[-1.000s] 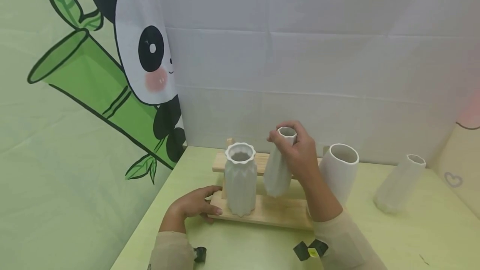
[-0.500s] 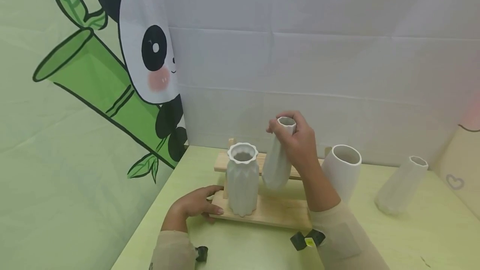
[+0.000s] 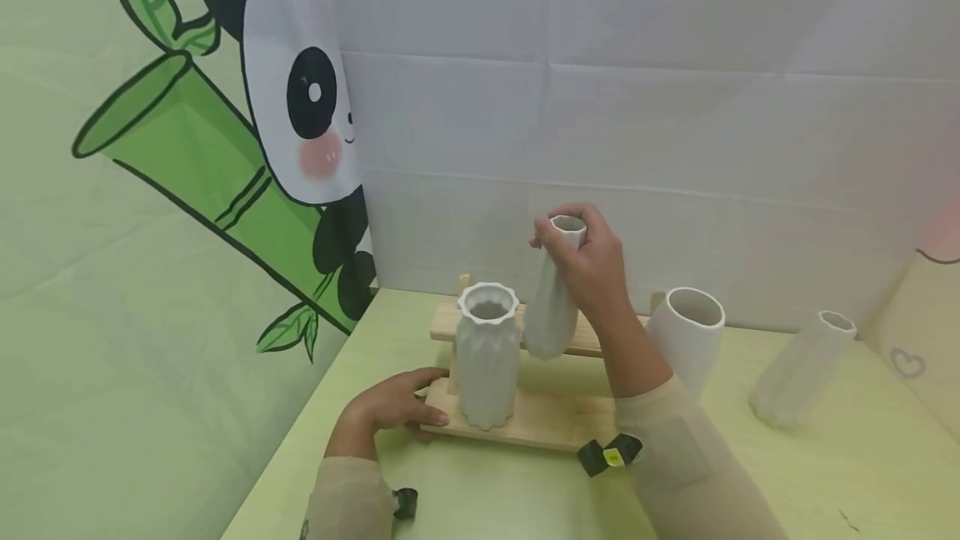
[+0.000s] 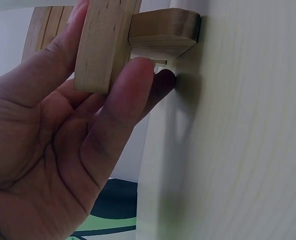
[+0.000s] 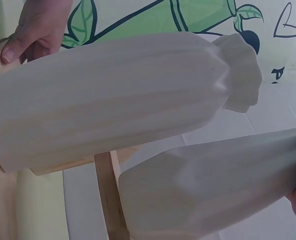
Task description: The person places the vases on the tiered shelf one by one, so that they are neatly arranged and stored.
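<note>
My right hand [image 3: 596, 269] grips a slim white faceted vase [image 3: 551, 315] around its neck and holds it upright, raised above the lower board of a two-tier wooden stand [image 3: 562, 419]. In the right wrist view the slim vase [image 5: 188, 190] hangs beside the wider one. On the lower board stands a wide white ribbed vase [image 3: 487, 369] with a scalloped rim. My left hand [image 3: 397, 402] holds the left end of that board. Up close in the left wrist view, the thumb and fingers of my left hand [image 4: 52, 145] lie on either side of the board end [image 4: 102, 45].
Right of the stand is a smooth white wide-mouthed vase [image 3: 690, 340], partly behind my right forearm. Farther right on the pale table [image 3: 825, 473] stands another slim faceted vase [image 3: 802, 373]. A pale wall cloth [image 3: 637, 107] rises behind, with a panda-and-bamboo print at left.
My right hand has lifted the slim vase higher, from near the lower board to about the upper tier. My left hand stays on the board end. The head view has shifted slightly.
</note>
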`<state>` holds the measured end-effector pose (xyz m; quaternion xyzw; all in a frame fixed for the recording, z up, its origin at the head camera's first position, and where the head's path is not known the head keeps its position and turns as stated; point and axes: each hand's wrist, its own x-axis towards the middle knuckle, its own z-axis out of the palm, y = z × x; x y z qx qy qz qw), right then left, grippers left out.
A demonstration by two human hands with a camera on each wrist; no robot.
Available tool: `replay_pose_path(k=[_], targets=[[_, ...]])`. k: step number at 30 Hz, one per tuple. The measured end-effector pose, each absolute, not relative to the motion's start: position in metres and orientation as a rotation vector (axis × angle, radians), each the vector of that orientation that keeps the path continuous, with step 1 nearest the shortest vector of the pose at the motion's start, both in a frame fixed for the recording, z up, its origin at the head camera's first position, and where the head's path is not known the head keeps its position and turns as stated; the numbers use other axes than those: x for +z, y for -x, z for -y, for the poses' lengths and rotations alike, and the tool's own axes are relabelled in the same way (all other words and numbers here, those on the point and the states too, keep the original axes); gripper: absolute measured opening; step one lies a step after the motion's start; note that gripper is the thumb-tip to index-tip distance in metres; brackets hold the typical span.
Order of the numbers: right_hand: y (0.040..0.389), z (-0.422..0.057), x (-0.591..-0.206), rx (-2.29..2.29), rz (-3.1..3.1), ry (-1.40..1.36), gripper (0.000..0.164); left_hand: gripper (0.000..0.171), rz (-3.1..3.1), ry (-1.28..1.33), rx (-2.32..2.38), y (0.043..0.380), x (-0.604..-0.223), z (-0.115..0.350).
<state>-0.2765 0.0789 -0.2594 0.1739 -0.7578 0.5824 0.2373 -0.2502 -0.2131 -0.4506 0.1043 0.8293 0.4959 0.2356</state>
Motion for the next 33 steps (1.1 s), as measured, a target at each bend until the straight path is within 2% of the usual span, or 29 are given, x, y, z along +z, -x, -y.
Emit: replay_pose_path(k=[33], targets=[[0.319,-0.035,-0.262,1.563,2.134,-0.648,0.037,0.087,-2.310,-0.252,1.312,0.250,-0.449,0.213]])
